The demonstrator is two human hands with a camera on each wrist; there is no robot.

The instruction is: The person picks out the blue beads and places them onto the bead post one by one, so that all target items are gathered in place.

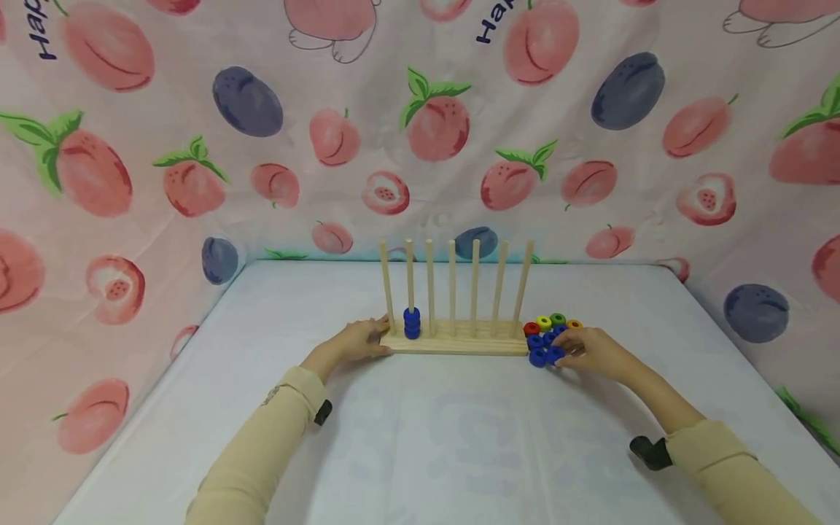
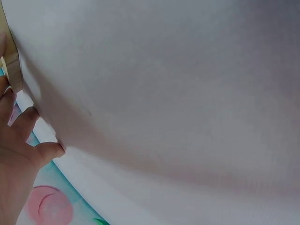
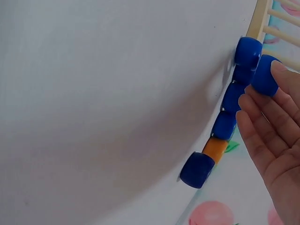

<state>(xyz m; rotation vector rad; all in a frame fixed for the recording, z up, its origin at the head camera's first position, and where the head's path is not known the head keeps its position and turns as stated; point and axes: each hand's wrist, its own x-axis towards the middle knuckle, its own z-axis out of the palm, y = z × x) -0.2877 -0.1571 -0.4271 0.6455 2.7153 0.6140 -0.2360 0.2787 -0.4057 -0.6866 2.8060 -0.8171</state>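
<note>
A wooden peg rack (image 1: pixel 453 343) with several upright rods stands on the white table. Blue beads (image 1: pixel 412 324) are stacked on its second rod from the left. My left hand (image 1: pixel 359 340) holds the rack's left end, thumb at the front edge; in the left wrist view the rack's corner (image 2: pixel 15 70) shows by the fingertips. Past the right end, my right hand (image 1: pixel 593 352) pinches a blue bead (image 3: pixel 265 75) between thumb and fingers. Close beside it lie more blue beads (image 3: pixel 232 97) and an orange bead (image 3: pixel 215 151).
A red bead (image 1: pixel 531 329), a yellow bead (image 1: pixel 544 322) and a green bead (image 1: pixel 558 319) lie behind the blue ones, near the rack's right end. A fruit-patterned cloth (image 1: pixel 394 109) hangs behind the table and along both sides.
</note>
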